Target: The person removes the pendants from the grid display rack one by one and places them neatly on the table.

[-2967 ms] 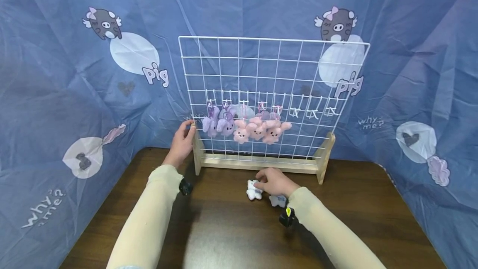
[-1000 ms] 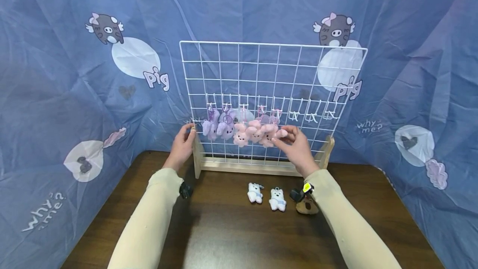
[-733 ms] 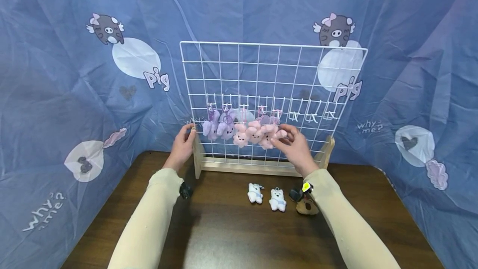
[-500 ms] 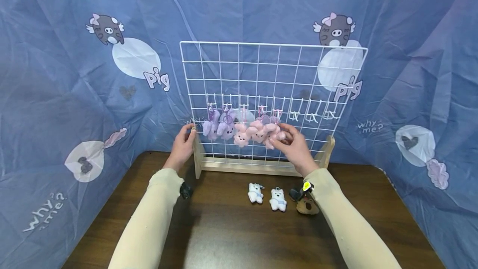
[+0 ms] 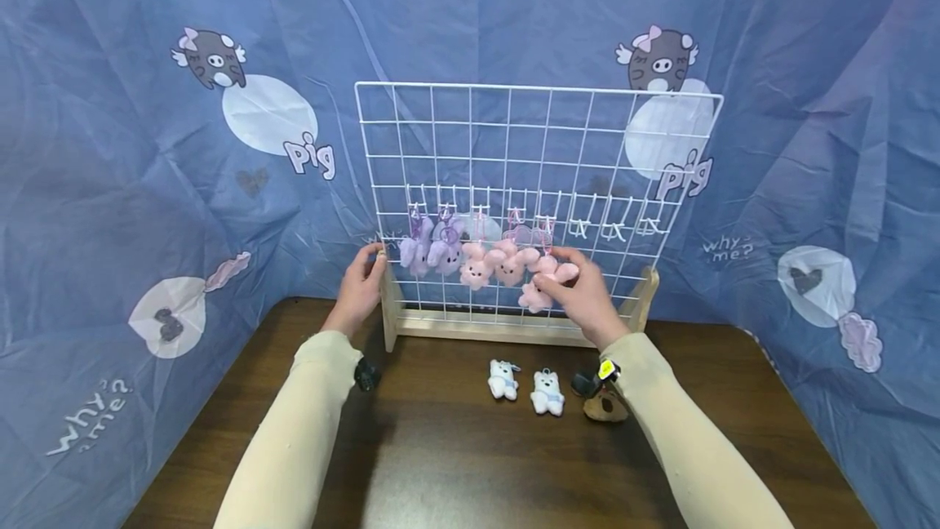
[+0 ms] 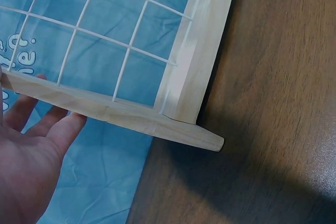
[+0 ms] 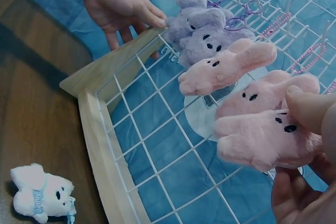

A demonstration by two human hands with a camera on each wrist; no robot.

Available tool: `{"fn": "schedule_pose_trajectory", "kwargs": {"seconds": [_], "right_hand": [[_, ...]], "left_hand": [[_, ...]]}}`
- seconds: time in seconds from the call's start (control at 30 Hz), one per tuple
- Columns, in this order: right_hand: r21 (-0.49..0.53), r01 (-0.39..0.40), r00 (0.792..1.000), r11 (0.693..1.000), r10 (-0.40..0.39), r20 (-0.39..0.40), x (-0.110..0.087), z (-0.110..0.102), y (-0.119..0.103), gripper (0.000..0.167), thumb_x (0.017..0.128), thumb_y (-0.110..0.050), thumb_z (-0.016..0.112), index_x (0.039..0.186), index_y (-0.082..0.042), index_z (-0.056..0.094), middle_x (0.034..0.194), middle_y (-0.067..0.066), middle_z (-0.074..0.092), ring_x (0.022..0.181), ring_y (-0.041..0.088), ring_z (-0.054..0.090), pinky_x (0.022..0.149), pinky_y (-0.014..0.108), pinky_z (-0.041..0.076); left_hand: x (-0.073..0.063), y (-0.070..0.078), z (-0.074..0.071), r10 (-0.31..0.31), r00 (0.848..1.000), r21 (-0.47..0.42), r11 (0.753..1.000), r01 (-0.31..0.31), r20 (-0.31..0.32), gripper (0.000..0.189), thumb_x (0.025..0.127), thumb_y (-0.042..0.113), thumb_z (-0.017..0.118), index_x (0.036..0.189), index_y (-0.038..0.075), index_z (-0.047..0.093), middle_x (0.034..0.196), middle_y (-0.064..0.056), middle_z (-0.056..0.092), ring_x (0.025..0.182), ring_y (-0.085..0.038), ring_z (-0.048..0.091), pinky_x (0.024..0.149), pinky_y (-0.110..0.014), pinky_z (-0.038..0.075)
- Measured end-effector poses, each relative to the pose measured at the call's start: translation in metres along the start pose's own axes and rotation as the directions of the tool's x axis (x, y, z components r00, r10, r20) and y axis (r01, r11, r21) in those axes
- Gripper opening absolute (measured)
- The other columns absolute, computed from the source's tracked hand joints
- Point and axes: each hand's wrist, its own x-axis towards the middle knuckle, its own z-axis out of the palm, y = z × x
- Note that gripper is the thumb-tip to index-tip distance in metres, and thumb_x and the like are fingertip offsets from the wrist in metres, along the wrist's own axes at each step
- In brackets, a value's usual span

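My right hand (image 5: 585,294) pinches the rightmost pink bunny plush keychain (image 5: 535,298), thumb in front, other fingers partly hidden behind. Its strap still runs up to a hook on the white wire grid (image 5: 565,133). Beside it hang two more pink bunnies, one of them (image 7: 231,66) clear in the right wrist view, and two purple plush keychains (image 5: 445,256). My left hand (image 5: 357,288) grips the wooden side post (image 6: 113,109) of the stand at the grid's left edge, with fingertips showing behind the post in the left wrist view.
Two white bear plushes (image 5: 503,380) lie on the brown table (image 5: 455,464) before the stand. A brown plush (image 5: 605,408) lies partly under the right forearm. Bare white hooks (image 5: 613,229) stick out at the grid's right. A blue printed cloth (image 5: 294,6) hangs behind.
My right hand has moved from the white bears up to the rightmost pink bunny. That bunny has since been drawn down and apart from its neighbour. The left hand stays put.
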Motion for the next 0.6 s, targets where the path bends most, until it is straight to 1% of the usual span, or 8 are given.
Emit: {"fn": "schedule_pose_trajectory", "kwargs": {"seconds": [0.17,0.37,0.5,0.6], "right_hand": [[0.007,0.019,1.000,1.000,-0.019,-0.003,-0.0016,-0.0009,0.0017,0.057,0.096,-0.011,0.079,0.146,0.001,0.055,0.125,0.023,0.062,0.096,0.015,0.062,0.077,0.023,0.058],[-0.015,0.034,0.999,0.999,-0.034,0.000,-0.0033,-0.0042,0.0017,0.054,0.097,-0.013,0.077,0.144,0.002,0.056,0.123,0.022,0.062,0.094,0.017,0.061,0.080,0.031,0.059],[-0.022,0.032,0.999,0.999,-0.032,0.009,-0.0067,-0.0059,0.0001,0.055,0.098,-0.014,0.076,0.146,0.002,0.054,0.125,0.021,0.062,0.097,0.019,0.061,0.079,0.028,0.059],[-0.022,0.038,0.999,0.999,-0.038,0.018,-0.0095,-0.0066,-0.0012,0.055,0.098,-0.015,0.076,0.146,0.002,0.054,0.123,0.020,0.062,0.096,0.019,0.061,0.075,0.024,0.057]], "left_hand": [[-0.0017,0.0019,0.0000,-0.004,1.000,-0.013,1.000,0.004,0.013,0.046,0.115,0.037,0.042,0.154,0.013,0.044,0.141,-0.027,0.059,0.119,-0.037,0.056,0.097,-0.051,0.047],[-0.0006,0.0009,0.0002,0.002,1.000,-0.022,1.000,-0.001,0.016,0.046,0.114,0.037,0.043,0.154,0.013,0.045,0.141,-0.027,0.058,0.121,-0.037,0.056,0.098,-0.052,0.046],[0.0002,-0.0001,0.0006,-0.003,1.000,-0.023,1.000,0.003,0.009,0.046,0.114,0.038,0.043,0.153,0.013,0.045,0.141,-0.026,0.059,0.120,-0.035,0.055,0.097,-0.050,0.046],[-0.0003,-0.0006,0.0009,-0.006,1.000,-0.016,1.000,0.007,0.006,0.047,0.114,0.039,0.043,0.153,0.013,0.045,0.140,-0.026,0.059,0.117,-0.034,0.055,0.093,-0.047,0.047]]}}
